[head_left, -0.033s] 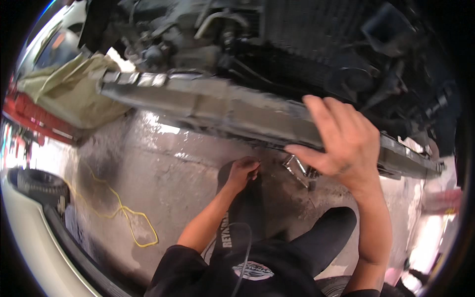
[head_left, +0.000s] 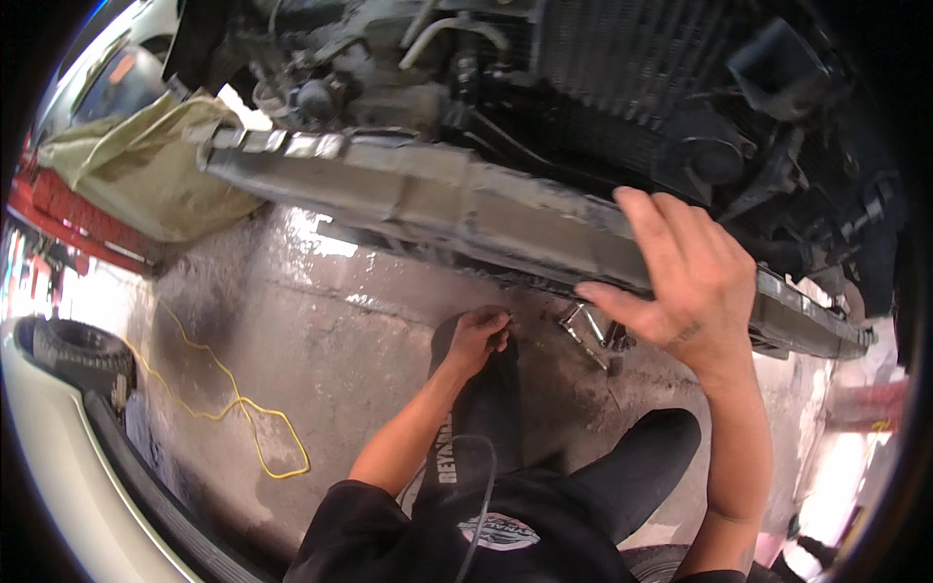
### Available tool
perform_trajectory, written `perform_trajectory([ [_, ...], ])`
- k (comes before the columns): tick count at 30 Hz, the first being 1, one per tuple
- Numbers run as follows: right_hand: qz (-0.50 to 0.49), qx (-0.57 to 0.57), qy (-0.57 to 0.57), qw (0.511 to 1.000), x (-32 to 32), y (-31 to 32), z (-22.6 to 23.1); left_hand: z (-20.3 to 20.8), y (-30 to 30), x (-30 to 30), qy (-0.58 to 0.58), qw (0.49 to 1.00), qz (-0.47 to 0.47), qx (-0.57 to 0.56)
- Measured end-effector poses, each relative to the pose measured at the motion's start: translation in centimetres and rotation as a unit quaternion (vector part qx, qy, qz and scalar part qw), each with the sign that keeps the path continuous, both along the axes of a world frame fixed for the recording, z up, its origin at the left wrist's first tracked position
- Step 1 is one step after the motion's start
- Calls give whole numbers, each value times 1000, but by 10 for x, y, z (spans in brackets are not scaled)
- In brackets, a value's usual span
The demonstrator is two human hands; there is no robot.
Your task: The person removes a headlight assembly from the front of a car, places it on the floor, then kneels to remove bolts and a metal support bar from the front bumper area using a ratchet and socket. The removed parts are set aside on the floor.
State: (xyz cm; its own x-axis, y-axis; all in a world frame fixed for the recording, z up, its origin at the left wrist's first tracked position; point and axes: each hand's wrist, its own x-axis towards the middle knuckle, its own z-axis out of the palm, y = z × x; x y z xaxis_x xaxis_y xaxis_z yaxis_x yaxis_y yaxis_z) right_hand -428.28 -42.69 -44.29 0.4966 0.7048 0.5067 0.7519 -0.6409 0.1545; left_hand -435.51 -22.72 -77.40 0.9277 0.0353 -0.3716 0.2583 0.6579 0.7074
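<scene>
A long grey bumper reinforcement beam [head_left: 418, 199] spans the front of an opened-up vehicle. My right hand [head_left: 690, 277] is clamped over its right half, fingers on the top edge and thumb below the front face. My left hand [head_left: 481, 335] rests over my left knee with the fingers curled in. A small dark bit shows at its fingertips, too small to name. Beyond the beam are a ribbed radiator or condenser [head_left: 622, 68], a pale curved hose [head_left: 452, 29] and a round black part [head_left: 705, 155].
Metal tools [head_left: 588, 335] lie on the wet concrete floor [head_left: 330, 360] under the beam. A yellow cord [head_left: 282, 418] loops at left, near a tire [head_left: 83, 350] and a pale car body [head_left: 49, 437]. Greenish cloth [head_left: 146, 180] drapes over a red frame [head_left: 83, 223].
The view has tilted slightly, so the vehicle front sits a little lower and further right. Both hands keep their holds; the beam has not visibly moved.
</scene>
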Motion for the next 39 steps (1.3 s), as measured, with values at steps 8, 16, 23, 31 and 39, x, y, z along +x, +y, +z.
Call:
perform_trajectory([
  [8, 31, 3, -54, 998, -1, 9, -11, -19, 63, -44, 40, 982, 172, -67],
  [16, 43, -19, -57, 997, 4, 12, -6, -110, 235, 4, -21, 945, 310, -105],
  [23, 41, -39, -12, 998, 5, 14, -6, -115, 300, 77, -100, 912, 374, -137],
  [31, 31, -79, 1, 996, 6, 11, -6, -112, 315, 115, -159, 900, 368, -168],
  [39, 18, -103, -6, 995, 6, 5, -10, -108, 325, 132, -187, 895, 364, -176],
])
